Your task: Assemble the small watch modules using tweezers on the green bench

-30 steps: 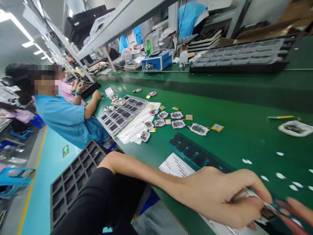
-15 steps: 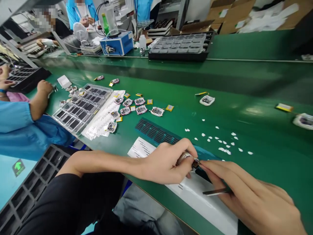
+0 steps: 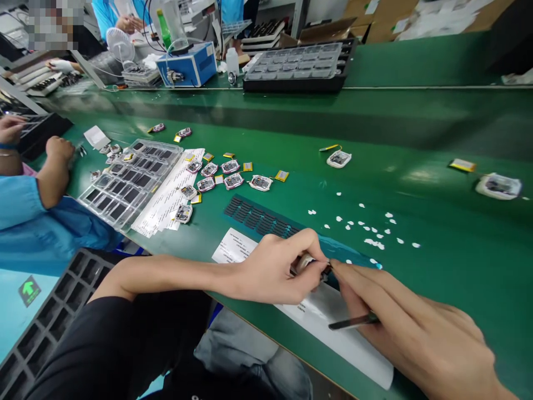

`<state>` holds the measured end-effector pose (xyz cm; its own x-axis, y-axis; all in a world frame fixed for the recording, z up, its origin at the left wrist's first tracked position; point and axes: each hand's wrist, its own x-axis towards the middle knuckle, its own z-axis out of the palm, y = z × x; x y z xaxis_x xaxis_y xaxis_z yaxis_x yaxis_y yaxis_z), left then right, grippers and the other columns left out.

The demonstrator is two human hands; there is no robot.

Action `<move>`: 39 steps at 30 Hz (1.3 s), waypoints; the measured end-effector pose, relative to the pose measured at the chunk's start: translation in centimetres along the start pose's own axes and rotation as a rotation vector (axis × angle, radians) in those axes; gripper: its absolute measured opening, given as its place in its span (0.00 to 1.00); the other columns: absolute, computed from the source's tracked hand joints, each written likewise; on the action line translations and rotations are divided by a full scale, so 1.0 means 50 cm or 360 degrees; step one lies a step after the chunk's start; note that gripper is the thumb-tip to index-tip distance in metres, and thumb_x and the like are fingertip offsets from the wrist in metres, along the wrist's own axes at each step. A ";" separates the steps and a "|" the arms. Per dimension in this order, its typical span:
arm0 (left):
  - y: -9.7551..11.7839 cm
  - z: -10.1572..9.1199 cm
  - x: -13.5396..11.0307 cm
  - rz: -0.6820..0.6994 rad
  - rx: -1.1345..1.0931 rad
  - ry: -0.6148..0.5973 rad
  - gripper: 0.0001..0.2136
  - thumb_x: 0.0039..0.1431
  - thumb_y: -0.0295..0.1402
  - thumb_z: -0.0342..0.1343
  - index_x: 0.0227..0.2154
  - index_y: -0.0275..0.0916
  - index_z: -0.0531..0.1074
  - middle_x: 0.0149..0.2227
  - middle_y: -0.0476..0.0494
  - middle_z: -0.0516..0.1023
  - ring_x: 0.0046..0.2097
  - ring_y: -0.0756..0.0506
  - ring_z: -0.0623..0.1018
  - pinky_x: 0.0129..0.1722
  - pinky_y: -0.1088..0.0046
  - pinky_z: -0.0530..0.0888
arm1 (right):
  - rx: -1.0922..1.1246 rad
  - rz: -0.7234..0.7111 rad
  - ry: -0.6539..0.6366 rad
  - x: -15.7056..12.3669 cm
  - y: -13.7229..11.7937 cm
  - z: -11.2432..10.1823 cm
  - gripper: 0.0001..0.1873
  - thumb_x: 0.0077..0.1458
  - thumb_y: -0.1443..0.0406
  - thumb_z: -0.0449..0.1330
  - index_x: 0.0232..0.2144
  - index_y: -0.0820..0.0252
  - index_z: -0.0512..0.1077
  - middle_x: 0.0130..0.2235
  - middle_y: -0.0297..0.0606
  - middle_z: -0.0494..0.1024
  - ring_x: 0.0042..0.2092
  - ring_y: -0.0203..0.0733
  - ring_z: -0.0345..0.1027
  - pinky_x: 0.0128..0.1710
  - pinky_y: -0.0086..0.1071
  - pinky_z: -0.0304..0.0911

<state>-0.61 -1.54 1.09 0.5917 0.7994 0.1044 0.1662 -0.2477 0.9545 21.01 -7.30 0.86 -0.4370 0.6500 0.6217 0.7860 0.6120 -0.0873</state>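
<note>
Left arm: your left forearm (image 3: pixel 179 275) reached in nearly level across the near edge of the green table (image 3: pixel 428 289); the black sleeve (image 3: pixel 100 339) ended by the elbow.
Left hand: your left hand (image 3: pixel 275 272) was curled, knuckles up, thumb and forefinger pinched closed around a small pale device (image 3: pixel 307 261).
Pale device: mostly hidden by your fingers; it was held close to the table's near edge, by the white sheet (image 3: pixel 358 355).
Right hand: your right hand (image 3: pixel 420 333) came in from the right, back upward, fingers extended and fingertips together at the device's dark end; whether they pinched a part there could not be told.
Dark tool: slim (image 3: pixel 350 323), jutting leftward from beneath your right hand, held by its folded lower fingers.
Beyond the hands: a black slotted strip (image 3: pixel 262 219) lay beside the white sheet; white bits (image 3: pixel 375 243) were scattered further from the near edge.
</note>
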 end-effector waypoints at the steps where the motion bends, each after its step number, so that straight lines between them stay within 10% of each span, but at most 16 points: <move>1: 0.000 -0.001 0.001 0.0009 -0.0044 -0.0003 0.05 0.64 0.32 0.55 0.36 0.42 0.63 0.25 0.54 0.73 0.24 0.53 0.75 0.23 0.80 0.66 | 0.0084 0.0089 0.0038 0.006 -0.004 0.002 0.14 0.68 0.71 0.61 0.50 0.50 0.80 0.38 0.30 0.88 0.26 0.33 0.77 0.26 0.26 0.68; 12: -0.004 -0.005 0.000 0.0010 -0.0105 -0.0221 0.06 0.64 0.31 0.57 0.40 0.41 0.66 0.30 0.50 0.81 0.30 0.51 0.80 0.30 0.77 0.75 | 0.0931 0.0838 -0.0220 0.030 -0.006 0.008 0.12 0.68 0.52 0.61 0.35 0.48 0.75 0.26 0.25 0.78 0.18 0.34 0.65 0.15 0.29 0.58; 21: 0.010 -0.014 0.016 -0.0124 -0.0655 -0.0360 0.15 0.67 0.42 0.63 0.38 0.42 0.63 0.30 0.52 0.78 0.28 0.50 0.83 0.25 0.78 0.76 | 0.1130 0.0952 -0.0020 0.041 0.000 0.010 0.13 0.66 0.55 0.63 0.30 0.50 0.78 0.23 0.29 0.77 0.19 0.34 0.66 0.19 0.29 0.61; 29: -0.033 -0.004 0.041 -0.0333 -0.0923 -0.0032 0.27 0.61 0.56 0.68 0.38 0.43 0.58 0.30 0.53 0.79 0.24 0.52 0.80 0.25 0.76 0.75 | 0.0938 0.1103 0.0163 0.034 0.025 -0.012 0.28 0.73 0.49 0.52 0.25 0.51 0.77 0.29 0.40 0.78 0.29 0.42 0.73 0.28 0.39 0.70; 39: -0.045 0.018 0.035 -0.0351 -0.0762 0.0038 0.14 0.70 0.42 0.60 0.41 0.43 0.61 0.27 0.57 0.72 0.25 0.54 0.77 0.25 0.78 0.70 | 0.1244 0.0939 -0.0655 0.039 0.059 0.010 0.31 0.73 0.44 0.52 0.28 0.51 0.83 0.26 0.36 0.83 0.25 0.39 0.79 0.27 0.28 0.75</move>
<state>0.74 -0.08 -1.12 0.5645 0.8177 -0.1126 -0.0976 0.2015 0.9746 22.28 -4.00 1.44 -0.3073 0.9514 0.0194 0.4862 0.1745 -0.8562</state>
